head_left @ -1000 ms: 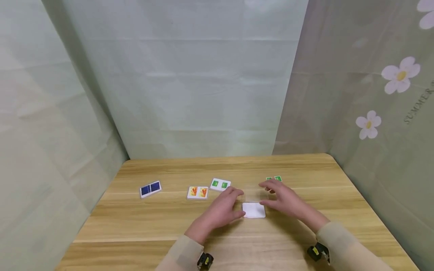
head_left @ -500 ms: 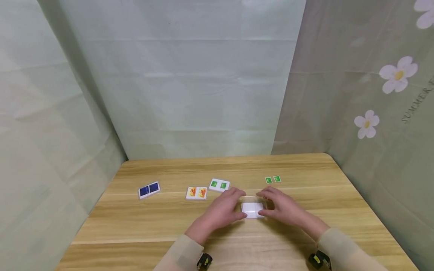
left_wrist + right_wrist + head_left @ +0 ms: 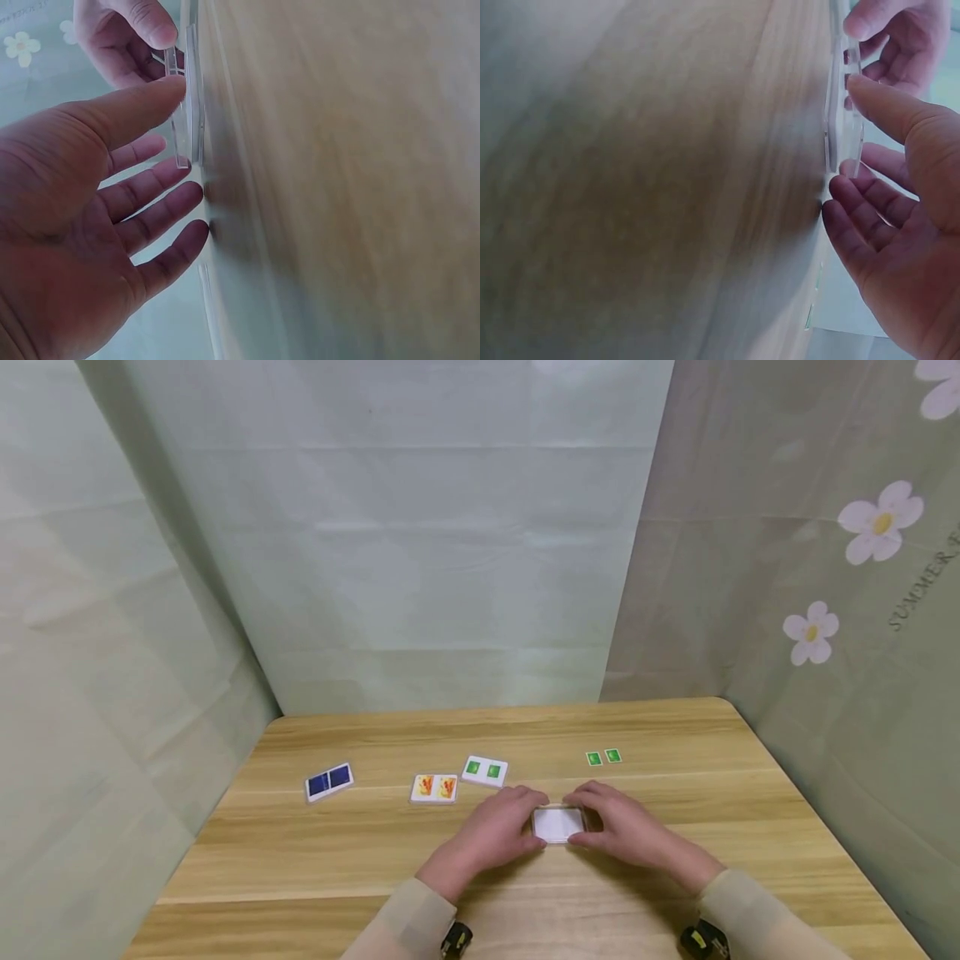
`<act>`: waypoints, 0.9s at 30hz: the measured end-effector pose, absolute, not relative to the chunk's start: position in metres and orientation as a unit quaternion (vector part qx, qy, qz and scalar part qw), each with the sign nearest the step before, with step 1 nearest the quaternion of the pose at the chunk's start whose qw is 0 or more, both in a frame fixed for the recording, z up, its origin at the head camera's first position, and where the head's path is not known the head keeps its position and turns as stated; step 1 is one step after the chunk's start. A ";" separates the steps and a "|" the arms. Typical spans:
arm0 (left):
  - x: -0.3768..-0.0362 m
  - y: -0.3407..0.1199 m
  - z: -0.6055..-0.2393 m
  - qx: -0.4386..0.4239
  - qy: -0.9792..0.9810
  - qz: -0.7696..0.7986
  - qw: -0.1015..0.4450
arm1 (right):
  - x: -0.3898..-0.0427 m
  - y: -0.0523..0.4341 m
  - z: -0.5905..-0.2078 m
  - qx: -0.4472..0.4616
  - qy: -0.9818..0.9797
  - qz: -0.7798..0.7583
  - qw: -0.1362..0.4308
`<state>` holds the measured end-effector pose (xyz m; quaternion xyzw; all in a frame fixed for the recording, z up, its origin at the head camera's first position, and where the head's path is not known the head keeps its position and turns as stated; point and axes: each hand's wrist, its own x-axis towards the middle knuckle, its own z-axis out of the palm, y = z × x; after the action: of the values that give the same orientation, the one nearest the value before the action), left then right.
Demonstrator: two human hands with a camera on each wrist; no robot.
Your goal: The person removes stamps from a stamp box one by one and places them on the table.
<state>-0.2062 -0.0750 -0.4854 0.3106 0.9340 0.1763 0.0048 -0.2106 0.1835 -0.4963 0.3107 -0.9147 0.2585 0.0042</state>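
A white card (image 3: 558, 825) in a shallow clear plastic tray (image 3: 198, 112) lies on the table between the hands. Just above it is a clear plastic cover (image 3: 180, 146), roughly parallel to the tray; a narrow gap shows between them in both wrist views. My left hand (image 3: 495, 831) holds the cover's left end between thumb and fingers. At the right end my right hand (image 3: 622, 828) pinches it likewise, thumb on the near edge (image 3: 857, 150). The lower fingers of both hands hang near or on the wood.
On the wooden table (image 3: 300, 860) lie a case with two orange pictures (image 3: 434, 788), a case with two green squares (image 3: 484, 771) and a dark blue pair in a case (image 3: 329, 782). Two loose green squares (image 3: 603, 757) lie at the back right. Fabric walls surround the table.
Both hands have brought the clear cover down and nearer, from behind the white card to right over it. The right hand has moved off the loose green squares, which now show fully.
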 end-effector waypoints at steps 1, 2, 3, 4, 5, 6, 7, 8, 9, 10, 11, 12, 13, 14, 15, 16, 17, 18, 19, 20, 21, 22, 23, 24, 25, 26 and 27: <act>-0.206 -0.075 -0.485 0.311 0.934 0.174 0.005 | -0.211 0.183 -0.497 0.311 -0.915 0.257 0.005; -0.207 -0.074 -0.485 0.312 0.935 0.171 0.005 | -0.211 0.184 -0.497 0.310 -0.915 0.256 0.004; -0.207 -0.074 -0.486 0.312 0.935 0.168 0.005 | -0.211 0.184 -0.497 0.310 -0.916 0.255 0.003; -0.207 -0.074 -0.486 0.314 0.935 0.166 0.003 | -0.211 0.184 -0.498 0.309 -0.916 0.255 0.002; -0.207 -0.074 -0.486 0.314 0.935 0.163 0.004 | -0.211 0.184 -0.498 0.309 -0.917 0.254 0.001; -0.208 -0.074 -0.486 0.315 0.935 0.160 0.003 | -0.211 0.184 -0.498 0.308 -0.917 0.253 0.001; -0.208 -0.073 -0.486 0.315 0.936 0.158 0.003 | -0.212 0.184 -0.498 0.308 -0.917 0.253 0.000; -0.208 -0.073 -0.487 0.316 0.936 0.156 0.003 | -0.212 0.183 -0.499 0.308 -0.917 0.253 0.000; -0.208 -0.073 -0.487 0.316 0.936 0.155 0.003 | -0.212 0.183 -0.499 0.309 -0.917 0.254 0.001; -0.208 -0.073 -0.487 0.316 0.936 0.154 0.003 | -0.212 0.183 -0.499 0.310 -0.917 0.253 0.003; -0.208 -0.073 -0.487 0.315 0.937 0.152 0.005 | -0.212 0.183 -0.499 0.311 -0.917 0.252 0.004; -0.208 -0.073 -0.488 0.315 0.937 0.151 0.005 | -0.212 0.183 -0.500 0.312 -0.916 0.251 0.006; -0.208 -0.073 -0.488 0.314 0.937 0.151 0.007 | -0.211 0.183 -0.500 0.312 -0.916 0.250 0.007; -0.208 -0.073 -0.489 0.315 0.937 0.152 0.007 | -0.211 0.183 -0.500 0.313 -0.917 0.249 0.008; -0.208 -0.073 -0.489 0.315 0.937 0.151 0.007 | -0.211 0.183 -0.500 0.313 -0.917 0.248 0.008; -0.208 -0.073 -0.489 0.315 0.937 0.151 0.007 | -0.211 0.183 -0.500 0.313 -0.917 0.248 0.008; -0.208 -0.073 -0.489 0.316 0.936 0.152 0.006 | -0.211 0.183 -0.501 0.313 -0.917 0.248 0.008; -0.208 -0.073 -0.489 0.318 0.936 0.151 0.005 | -0.211 0.182 -0.501 0.313 -0.917 0.249 0.008; -0.208 -0.073 -0.489 0.319 0.936 0.152 0.004 | -0.211 0.182 -0.501 0.313 -0.916 0.250 0.007; -0.208 -0.073 -0.489 0.320 0.935 0.151 0.003 | -0.211 0.182 -0.501 0.313 -0.916 0.251 0.007; -0.208 -0.073 -0.489 0.321 0.935 0.150 0.003 | -0.211 0.182 -0.501 0.314 -0.915 0.254 0.007; -0.208 -0.073 -0.489 0.323 0.935 0.149 0.002 | -0.211 0.182 -0.501 0.314 -0.914 0.255 0.006; -0.208 -0.073 -0.489 0.324 0.934 0.149 0.002 | -0.212 0.182 -0.501 0.315 -0.914 0.256 0.007; -0.208 -0.073 -0.489 0.325 0.934 0.147 0.002 | -0.212 0.183 -0.501 0.316 -0.913 0.258 0.007; -0.208 -0.073 -0.488 0.326 0.934 0.148 0.002 | -0.212 0.183 -0.501 0.316 -0.913 0.258 0.006; -0.208 -0.073 -0.488 0.326 0.934 0.146 0.002 | -0.212 0.183 -0.502 0.317 -0.912 0.259 0.006; -0.208 -0.073 -0.488 0.326 0.934 0.146 0.003 | -0.212 0.183 -0.502 0.317 -0.912 0.260 0.006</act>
<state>-0.2082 -0.0733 -0.4880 0.3261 0.9340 0.1461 0.0025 -0.2117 0.1832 -0.5022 0.3165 -0.9123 0.2598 0.0060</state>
